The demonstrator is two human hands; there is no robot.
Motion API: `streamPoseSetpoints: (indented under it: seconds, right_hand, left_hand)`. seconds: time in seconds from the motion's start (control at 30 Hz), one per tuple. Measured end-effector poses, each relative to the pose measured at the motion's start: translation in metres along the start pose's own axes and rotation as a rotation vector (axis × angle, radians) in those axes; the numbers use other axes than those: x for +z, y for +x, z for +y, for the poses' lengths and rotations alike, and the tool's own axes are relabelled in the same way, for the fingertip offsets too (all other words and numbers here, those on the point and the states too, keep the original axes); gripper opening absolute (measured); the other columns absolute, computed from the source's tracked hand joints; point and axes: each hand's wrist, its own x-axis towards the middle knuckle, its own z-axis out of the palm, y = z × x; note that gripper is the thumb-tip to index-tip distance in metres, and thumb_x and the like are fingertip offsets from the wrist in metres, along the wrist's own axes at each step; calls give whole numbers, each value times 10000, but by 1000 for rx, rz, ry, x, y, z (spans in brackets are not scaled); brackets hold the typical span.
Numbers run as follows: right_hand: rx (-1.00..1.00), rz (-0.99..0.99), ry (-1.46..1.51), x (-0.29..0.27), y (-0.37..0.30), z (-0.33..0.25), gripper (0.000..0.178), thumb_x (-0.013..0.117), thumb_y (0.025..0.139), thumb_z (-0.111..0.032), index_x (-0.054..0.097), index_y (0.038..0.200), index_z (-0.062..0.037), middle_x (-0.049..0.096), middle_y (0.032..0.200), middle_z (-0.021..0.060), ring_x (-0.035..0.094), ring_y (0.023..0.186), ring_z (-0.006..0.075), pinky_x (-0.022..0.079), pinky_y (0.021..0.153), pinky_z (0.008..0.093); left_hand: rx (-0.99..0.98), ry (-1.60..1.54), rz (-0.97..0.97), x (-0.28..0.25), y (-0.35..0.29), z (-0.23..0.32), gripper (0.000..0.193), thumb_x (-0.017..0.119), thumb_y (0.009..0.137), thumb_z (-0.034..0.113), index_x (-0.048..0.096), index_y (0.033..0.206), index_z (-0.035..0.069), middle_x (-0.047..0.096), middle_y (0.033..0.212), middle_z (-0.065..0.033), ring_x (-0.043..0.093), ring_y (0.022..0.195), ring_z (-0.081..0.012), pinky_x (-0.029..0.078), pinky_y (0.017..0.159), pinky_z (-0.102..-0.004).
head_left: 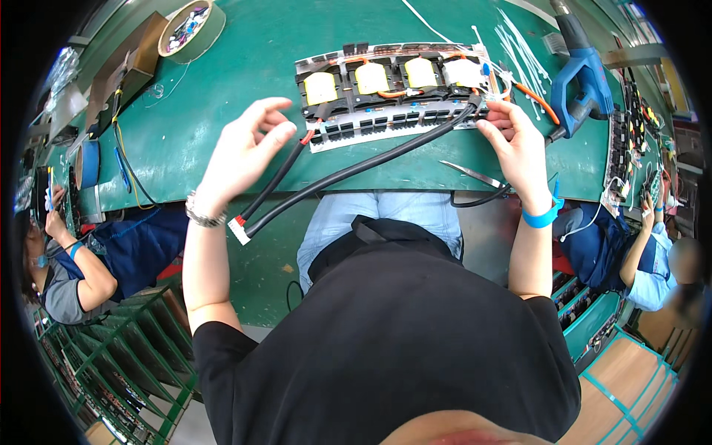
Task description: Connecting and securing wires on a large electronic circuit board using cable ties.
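Observation:
A long circuit board (386, 122) lies on the green bench in front of me, carrying a row of yellow-topped transformers (371, 77) and rows of black parts along both long edges. My left hand (251, 148) hovers just off the board's left end, thumb and fingers apart, holding nothing. At the right end, my right hand (517, 141) has its thumb and bent fingers close against the board's corner, with a gap between them. A thick black cable (356, 169) runs from the board's right side down to a white connector (239, 231) beyond the bench edge. A shorter black cable (276, 180) joins it there.
Tweezers (472, 173) lie near the bench's front edge. White cable ties (525, 63) and a blue power tool (578, 85) are at the right. A round tub of small parts (191, 31), a cardboard box (130, 74) and blue tape (87, 163) stand left. Co-workers sit on both sides.

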Motion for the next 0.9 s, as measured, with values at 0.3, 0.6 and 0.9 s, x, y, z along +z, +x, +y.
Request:
streamPoseSetpoints:
  seconds: [0.3, 0.6, 0.9]
  right_hand:
    - [-89, 26, -4, 11, 8, 12, 165, 760, 887, -37, 727, 1048, -19, 716, 931, 53, 662, 774, 106, 549, 752, 256]
    - [-182, 96, 59, 33, 8, 0, 167, 760, 881, -36, 731, 1046, -31, 712, 982, 53, 653, 776, 113, 538, 746, 255]
    - [-305, 228, -76, 34, 1, -17, 213, 732, 919, -42, 706, 1130, -34, 685, 983, 80, 658, 764, 155, 542, 728, 275]
  left_hand:
    - [53, 87, 118, 30, -1, 10, 360, 754, 898, 81, 640, 1231, 4, 728, 934, -63, 675, 785, -93, 537, 704, -244]
    - [-51, -146, 40, -9, 17, 30, 190, 736, 940, 86, 695, 1099, -9, 727, 934, -35, 653, 808, -61, 543, 763, -218]
    - [294, 443, 107, -32, 68, -1, 251, 641, 992, 196, 721, 1186, 59, 681, 1031, -82, 658, 980, -220, 519, 881, -320]
